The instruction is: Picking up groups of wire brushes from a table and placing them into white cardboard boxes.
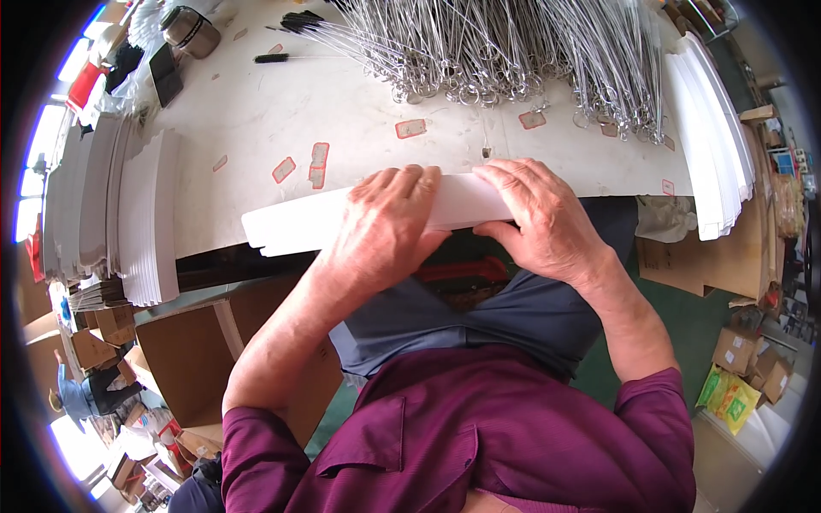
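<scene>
A long, narrow piece of white card, perhaps a flat carton, lies across the near edge of the table in front of me. My left hand is closed over its middle, fingers on top and thumb at the near side. Near its right end my right hand grips it the same way, fingers bent over the far edge and thumb below. Between the two hands a stretch of the card shows. Its left end sticks out past my left hand, and its underside is hidden.
Beyond my hands lies a heap of twisted-wire brushes with looped ends; one black-bristled brush lies apart. Stacks of white card stand at left and right. A jar is far left. An open cardboard box sits below the table.
</scene>
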The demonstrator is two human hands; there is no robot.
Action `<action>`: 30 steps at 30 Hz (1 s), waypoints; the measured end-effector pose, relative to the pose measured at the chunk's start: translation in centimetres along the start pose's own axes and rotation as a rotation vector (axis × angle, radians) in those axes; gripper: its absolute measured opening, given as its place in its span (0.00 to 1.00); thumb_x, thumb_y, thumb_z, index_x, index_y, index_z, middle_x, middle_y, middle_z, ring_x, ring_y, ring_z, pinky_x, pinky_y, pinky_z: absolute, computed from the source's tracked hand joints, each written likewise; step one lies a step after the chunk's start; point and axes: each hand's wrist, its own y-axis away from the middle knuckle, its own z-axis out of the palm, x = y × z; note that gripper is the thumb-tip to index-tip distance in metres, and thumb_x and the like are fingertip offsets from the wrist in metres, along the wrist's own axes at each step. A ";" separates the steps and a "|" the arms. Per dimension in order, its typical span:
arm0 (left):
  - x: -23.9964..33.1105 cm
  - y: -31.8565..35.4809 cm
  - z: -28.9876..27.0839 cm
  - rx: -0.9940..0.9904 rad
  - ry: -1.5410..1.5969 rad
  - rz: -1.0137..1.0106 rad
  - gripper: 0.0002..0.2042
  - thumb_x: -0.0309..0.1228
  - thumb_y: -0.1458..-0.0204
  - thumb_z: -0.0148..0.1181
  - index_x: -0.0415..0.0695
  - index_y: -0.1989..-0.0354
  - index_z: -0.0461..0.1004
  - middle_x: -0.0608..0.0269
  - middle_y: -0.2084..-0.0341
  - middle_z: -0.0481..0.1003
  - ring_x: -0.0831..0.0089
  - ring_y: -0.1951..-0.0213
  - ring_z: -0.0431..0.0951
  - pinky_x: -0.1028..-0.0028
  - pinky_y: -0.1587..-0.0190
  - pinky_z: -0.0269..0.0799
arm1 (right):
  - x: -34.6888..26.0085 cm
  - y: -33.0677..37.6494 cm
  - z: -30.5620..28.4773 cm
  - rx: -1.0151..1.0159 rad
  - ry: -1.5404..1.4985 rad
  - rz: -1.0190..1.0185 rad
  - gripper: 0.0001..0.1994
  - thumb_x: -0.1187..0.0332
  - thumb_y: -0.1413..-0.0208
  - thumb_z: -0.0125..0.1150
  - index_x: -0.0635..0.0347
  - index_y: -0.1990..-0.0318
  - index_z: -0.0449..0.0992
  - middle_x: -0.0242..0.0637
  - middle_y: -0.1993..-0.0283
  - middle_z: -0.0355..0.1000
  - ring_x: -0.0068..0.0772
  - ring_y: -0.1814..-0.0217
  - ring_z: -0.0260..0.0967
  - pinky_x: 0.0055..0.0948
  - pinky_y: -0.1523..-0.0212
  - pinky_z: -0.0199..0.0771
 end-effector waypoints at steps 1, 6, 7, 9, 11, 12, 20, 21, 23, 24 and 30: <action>-0.4 0.2 -0.3 0.009 -0.022 -0.004 0.31 0.35 0.56 0.75 0.36 0.43 0.71 0.48 0.50 0.77 0.50 0.48 0.78 0.55 0.46 0.74 | 0.2 0.1 -0.2 0.000 0.024 0.006 0.30 0.65 0.52 0.75 0.67 0.42 0.72 0.48 0.46 0.74 0.50 0.44 0.72 0.43 0.39 0.72; -0.7 0.5 -0.7 -0.029 -0.057 -0.022 0.30 0.35 0.56 0.75 0.36 0.45 0.73 0.49 0.52 0.78 0.50 0.49 0.79 0.57 0.47 0.75 | -0.5 -0.3 -0.3 -0.045 0.029 0.063 0.31 0.64 0.52 0.76 0.68 0.41 0.72 0.48 0.44 0.73 0.49 0.42 0.70 0.43 0.38 0.70; -0.6 0.4 -0.7 -0.029 -0.040 -0.026 0.30 0.35 0.56 0.75 0.36 0.45 0.73 0.49 0.52 0.78 0.50 0.49 0.79 0.57 0.47 0.75 | -0.8 -0.5 -0.3 -0.053 0.072 0.087 0.32 0.62 0.52 0.75 0.68 0.41 0.71 0.47 0.44 0.72 0.49 0.42 0.70 0.43 0.37 0.70; -0.4 0.3 -0.5 -0.028 -0.023 -0.030 0.30 0.35 0.57 0.75 0.36 0.45 0.73 0.49 0.53 0.78 0.50 0.50 0.79 0.56 0.48 0.75 | -1.0 -0.9 0.1 -0.056 0.093 0.044 0.32 0.61 0.51 0.75 0.69 0.41 0.71 0.47 0.44 0.72 0.48 0.42 0.70 0.42 0.37 0.69; -0.2 0.2 0.0 -0.043 0.022 -0.052 0.30 0.35 0.57 0.74 0.36 0.45 0.73 0.48 0.54 0.78 0.50 0.50 0.79 0.56 0.48 0.76 | -1.1 -1.1 0.4 -0.063 0.117 0.003 0.32 0.60 0.51 0.74 0.69 0.41 0.71 0.47 0.44 0.72 0.47 0.42 0.69 0.42 0.37 0.69; -0.2 0.3 0.2 -0.042 0.024 -0.052 0.30 0.35 0.57 0.74 0.36 0.45 0.73 0.48 0.54 0.78 0.50 0.50 0.79 0.56 0.48 0.76 | -1.2 -1.0 0.5 -0.088 0.134 -0.014 0.33 0.59 0.50 0.74 0.70 0.40 0.71 0.47 0.44 0.72 0.47 0.43 0.70 0.41 0.37 0.69; -0.4 0.2 -0.8 0.013 0.014 0.004 0.32 0.34 0.55 0.74 0.36 0.41 0.71 0.47 0.49 0.76 0.49 0.46 0.77 0.55 0.44 0.73 | -0.5 -1.2 0.2 -0.075 0.096 -0.065 0.34 0.61 0.51 0.74 0.69 0.39 0.71 0.45 0.44 0.72 0.45 0.44 0.69 0.41 0.38 0.69; -1.0 0.5 -0.9 0.013 0.014 0.002 0.32 0.34 0.55 0.74 0.36 0.41 0.71 0.47 0.49 0.76 0.49 0.46 0.77 0.55 0.44 0.73 | -0.3 -1.1 0.0 -0.061 0.116 -0.042 0.34 0.61 0.51 0.75 0.69 0.39 0.71 0.45 0.44 0.72 0.45 0.44 0.69 0.41 0.38 0.69; -2.4 1.2 -1.5 0.023 -0.071 -0.029 0.33 0.36 0.54 0.73 0.36 0.40 0.71 0.47 0.47 0.75 0.50 0.45 0.76 0.55 0.43 0.72 | 0.4 -0.7 -0.3 -0.057 0.147 -0.004 0.35 0.60 0.52 0.75 0.68 0.38 0.71 0.45 0.43 0.72 0.46 0.42 0.69 0.41 0.37 0.68; -2.5 1.3 -1.7 0.022 -0.073 -0.028 0.33 0.36 0.54 0.73 0.36 0.40 0.71 0.47 0.47 0.75 0.50 0.45 0.76 0.55 0.43 0.72 | 0.3 -0.7 -0.3 -0.055 0.146 -0.004 0.35 0.60 0.52 0.75 0.68 0.38 0.71 0.45 0.43 0.72 0.46 0.42 0.69 0.41 0.37 0.68; -2.2 1.3 -1.3 -0.035 -0.066 -0.086 0.33 0.38 0.53 0.74 0.36 0.40 0.71 0.48 0.46 0.75 0.50 0.44 0.75 0.55 0.43 0.72 | -0.1 -1.6 0.2 -0.047 0.177 0.023 0.35 0.58 0.51 0.75 0.68 0.38 0.71 0.46 0.41 0.71 0.46 0.40 0.68 0.42 0.35 0.67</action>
